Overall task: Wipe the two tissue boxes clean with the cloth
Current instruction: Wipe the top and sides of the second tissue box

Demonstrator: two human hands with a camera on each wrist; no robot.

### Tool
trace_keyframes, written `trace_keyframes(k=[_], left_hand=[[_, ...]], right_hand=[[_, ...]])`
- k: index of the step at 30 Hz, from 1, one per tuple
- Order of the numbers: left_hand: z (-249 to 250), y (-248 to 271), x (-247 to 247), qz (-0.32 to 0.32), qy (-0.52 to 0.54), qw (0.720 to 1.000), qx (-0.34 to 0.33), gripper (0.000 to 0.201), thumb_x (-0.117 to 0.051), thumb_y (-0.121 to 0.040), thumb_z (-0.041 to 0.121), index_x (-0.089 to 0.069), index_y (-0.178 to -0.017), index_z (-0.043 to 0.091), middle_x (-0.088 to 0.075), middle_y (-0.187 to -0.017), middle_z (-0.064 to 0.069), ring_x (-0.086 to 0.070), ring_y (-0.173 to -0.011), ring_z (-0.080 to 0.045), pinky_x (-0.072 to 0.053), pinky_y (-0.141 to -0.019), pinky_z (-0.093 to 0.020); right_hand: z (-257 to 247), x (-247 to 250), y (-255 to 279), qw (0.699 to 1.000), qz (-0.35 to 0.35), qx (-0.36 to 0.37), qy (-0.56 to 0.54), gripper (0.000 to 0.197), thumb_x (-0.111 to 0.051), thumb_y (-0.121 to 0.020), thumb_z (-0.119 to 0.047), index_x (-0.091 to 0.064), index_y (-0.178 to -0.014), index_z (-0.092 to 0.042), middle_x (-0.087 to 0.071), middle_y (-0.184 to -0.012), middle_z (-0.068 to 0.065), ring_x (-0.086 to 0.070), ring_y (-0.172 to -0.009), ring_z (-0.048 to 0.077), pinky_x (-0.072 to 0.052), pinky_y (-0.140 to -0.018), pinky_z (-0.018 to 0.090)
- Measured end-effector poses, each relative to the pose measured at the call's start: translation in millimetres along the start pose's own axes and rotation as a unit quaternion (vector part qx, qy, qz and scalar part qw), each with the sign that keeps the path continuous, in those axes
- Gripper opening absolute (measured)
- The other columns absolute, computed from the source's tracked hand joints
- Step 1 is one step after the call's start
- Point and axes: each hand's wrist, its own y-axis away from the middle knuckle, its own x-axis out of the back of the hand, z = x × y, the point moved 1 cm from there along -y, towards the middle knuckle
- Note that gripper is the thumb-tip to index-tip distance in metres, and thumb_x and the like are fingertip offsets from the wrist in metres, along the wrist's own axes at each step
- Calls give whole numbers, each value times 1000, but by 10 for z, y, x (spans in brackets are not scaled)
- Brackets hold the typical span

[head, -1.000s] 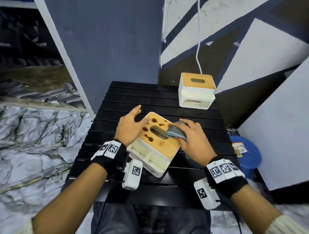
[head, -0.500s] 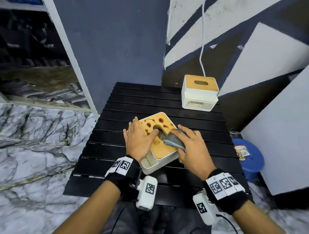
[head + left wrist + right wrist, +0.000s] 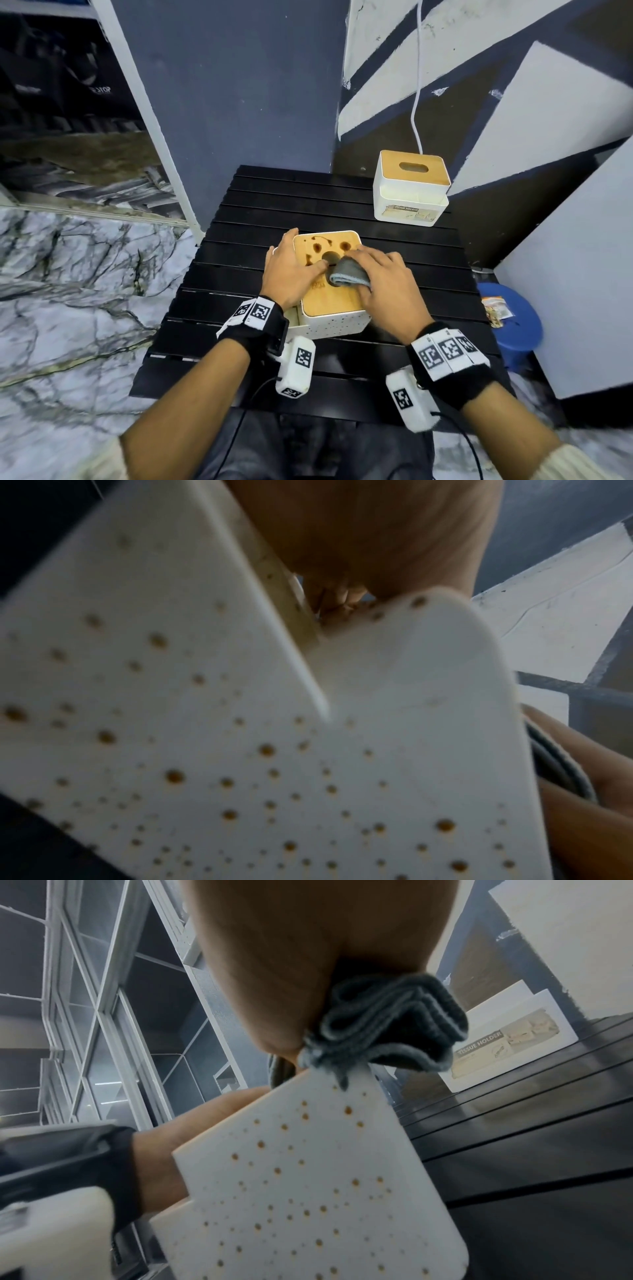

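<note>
**Cloth on the stained lid**

At frame centre, the right hand [image 3: 387, 291] grips a folded grey cloth [image 3: 349, 275] on the brown-spotted, wooden-lidded white tissue box [image 3: 334, 308]. The left hand [image 3: 291, 270] lies flat-fingered on it. A clean matching tissue box [image 3: 411, 188] stands upper right on the black slatted table [image 3: 274, 202]

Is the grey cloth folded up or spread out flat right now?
Folded. The grey cloth shows stacked layers bunched under the right hand, covering only a small patch of the stained wooden lid.

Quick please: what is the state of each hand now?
Left hand: open, resting flat on the near tissue box.
Right hand: closed on the grey cloth, on the box lid.
</note>
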Motion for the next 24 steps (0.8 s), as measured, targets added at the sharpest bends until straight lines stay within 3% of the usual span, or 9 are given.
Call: trace_keyframes(k=[6, 12, 18, 24], left_hand=[[8, -23, -14, 17, -1, 1000, -13, 84, -76, -83, 40, -35, -152, 17, -52, -142, -8, -36, -139, -33, -34, -115, -50], [-9, -20, -5, 13, 8, 1000, -24, 87, -72, -72, 48, -42, -148, 18, -66, -120, -2, -51, -126, -28, -44, -108, -49], [10, -9, 1, 19, 2, 999, -28, 78, -75, -83, 33, -39, -150, 17, -60, -129, -7, -42, -133, -29, -38, -113, -48], [-15, -41, -24, 14, -1, 1000, -28, 82, -76, -83, 38, -37, -152, 17, -58, -136, -9, -42, -135, -28, -38, -113, -46]], right_hand=[[27, -6, 106, 1000, -13, 2, -17, 53, -58, -89, -22, -42, -139, -27, -40, -148, -5, -41, -117, 21, -43, -98, 44], [38, 12, 222, 1000, -18, 4, -6, 55, -57, -88, -23, -41, -140, -29, -36, -150, -6, -41, -119, 20, -43, -98, 42], [35, -20, -153, 1000, -13, -16, -1, 52, -55, -90, -24, -42, -140, -27, -40, -148, -2, -41, -118, 22, -41, -101, 41], [46, 32, 267, 999, -36, 5, -15, 57, -58, -88, -24, -40, -142, -28, -35, -150, -5, -39, -119, 20, -41, -102, 41]])
